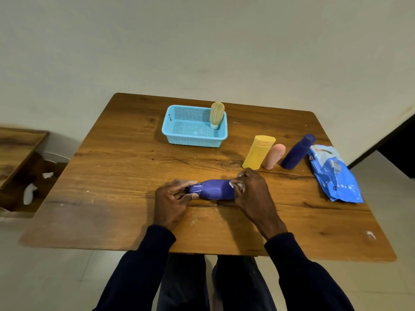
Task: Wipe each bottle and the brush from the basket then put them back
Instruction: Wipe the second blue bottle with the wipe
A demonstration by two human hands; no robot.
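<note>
I see bare desk [125,167] from the purple bottle [216,189] up to the basket [193,140], an open lane. In the basket, only the brush [217,115] blocks the right rear corner. On the right, the yellow bottle [258,152], pink bottle [273,156], dark blue bottle [297,151] and wipes packet [334,173] crowd together. The desk's left side lies open.

No text is reading clearly anywhere. The packet [334,173], lying at three o'clock, is showing dark and white print that is coming out too small and blurred to make out; the basket [194,140] at twelve o'clock is bearing a tiny illegible mark on its left wall
</note>
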